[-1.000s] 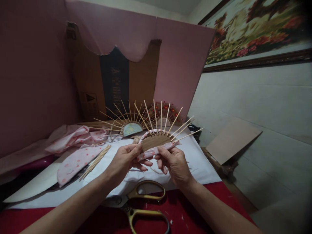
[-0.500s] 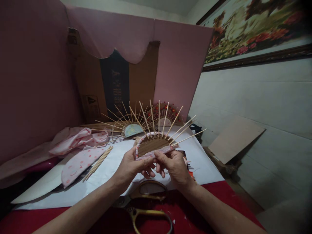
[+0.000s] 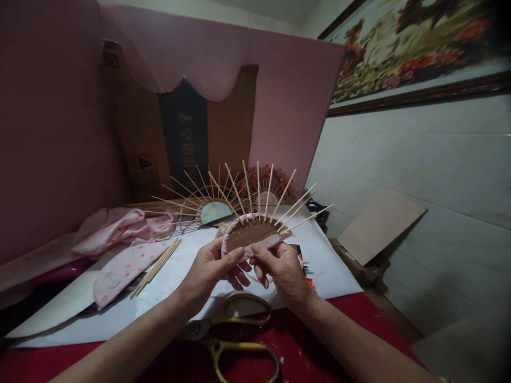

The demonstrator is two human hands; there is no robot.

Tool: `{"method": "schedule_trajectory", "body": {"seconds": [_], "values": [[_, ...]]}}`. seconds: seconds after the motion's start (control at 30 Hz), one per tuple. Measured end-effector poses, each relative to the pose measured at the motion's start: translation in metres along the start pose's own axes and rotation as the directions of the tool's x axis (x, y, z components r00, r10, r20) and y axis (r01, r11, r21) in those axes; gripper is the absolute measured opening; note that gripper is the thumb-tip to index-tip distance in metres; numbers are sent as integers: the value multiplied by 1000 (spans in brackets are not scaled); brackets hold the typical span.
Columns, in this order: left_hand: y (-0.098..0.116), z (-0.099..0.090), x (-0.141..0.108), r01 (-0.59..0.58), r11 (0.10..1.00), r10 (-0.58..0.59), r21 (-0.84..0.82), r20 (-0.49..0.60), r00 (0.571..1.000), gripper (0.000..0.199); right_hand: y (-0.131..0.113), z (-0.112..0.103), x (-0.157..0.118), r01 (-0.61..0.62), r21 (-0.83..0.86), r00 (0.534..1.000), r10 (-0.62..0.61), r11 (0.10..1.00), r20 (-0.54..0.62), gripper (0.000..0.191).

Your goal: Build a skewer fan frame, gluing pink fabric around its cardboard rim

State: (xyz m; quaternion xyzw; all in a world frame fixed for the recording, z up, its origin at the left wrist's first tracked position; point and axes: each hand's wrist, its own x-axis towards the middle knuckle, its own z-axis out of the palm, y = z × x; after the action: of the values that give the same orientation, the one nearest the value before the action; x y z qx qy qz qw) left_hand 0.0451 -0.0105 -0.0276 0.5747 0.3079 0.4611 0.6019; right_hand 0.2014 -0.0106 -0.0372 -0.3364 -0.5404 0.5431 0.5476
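Between both hands is a half-round cardboard piece (image 3: pixel 251 235) with pink-and-white cloth folded over its edge and several thin wooden sticks (image 3: pixel 258 186) fanning out from its curved side. My left hand (image 3: pixel 215 268) grips its left lower corner, thumb on the cloth edge. My right hand (image 3: pixel 281 268) pinches the cloth along the straight lower edge, right of the middle. Large scissors (image 3: pixel 239 332) with gold-coloured handles lie just below the hands. The fingertips behind the piece are partly hidden.
A spotted half-round cloth piece (image 3: pixel 122 271) and loose sticks (image 3: pixel 155 268) lie left, near crumpled pink cloth (image 3: pixel 128 231). Behind stand a stick fan with a light-blue centre (image 3: pixel 215 211) and one with red beads (image 3: pixel 275 183). Pink-covered cardboard (image 3: pixel 291 106) walls the back.
The left thumb has moved a little left along the cloth edge. The right hand keeps its pinch. The whole view has shifted slightly.
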Motion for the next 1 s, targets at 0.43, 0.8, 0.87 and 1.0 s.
{"method": "schedule_trajectory", "body": {"seconds": [0.43, 0.8, 0.87, 1.0], "values": [[4, 2, -2, -18, 1000, 19, 12, -20, 1000, 18, -2, 3, -1, -26, 42, 1000, 26, 999, -8, 34], [8, 5, -3, -38, 994, 46, 106, -75, 996, 18, 2, 0, 1, -71, 117, 997, 68, 991, 27, 36], [8, 6, -4, -50, 991, 61, 122, -93, 994, 19, 2, 0, 1, -77, 131, 997, 74, 988, 27, 37], [10, 8, -5, -56, 989, 71, 137, -104, 992, 20, 3, -1, 2, -71, 160, 997, 64, 985, 46, 37]]}}
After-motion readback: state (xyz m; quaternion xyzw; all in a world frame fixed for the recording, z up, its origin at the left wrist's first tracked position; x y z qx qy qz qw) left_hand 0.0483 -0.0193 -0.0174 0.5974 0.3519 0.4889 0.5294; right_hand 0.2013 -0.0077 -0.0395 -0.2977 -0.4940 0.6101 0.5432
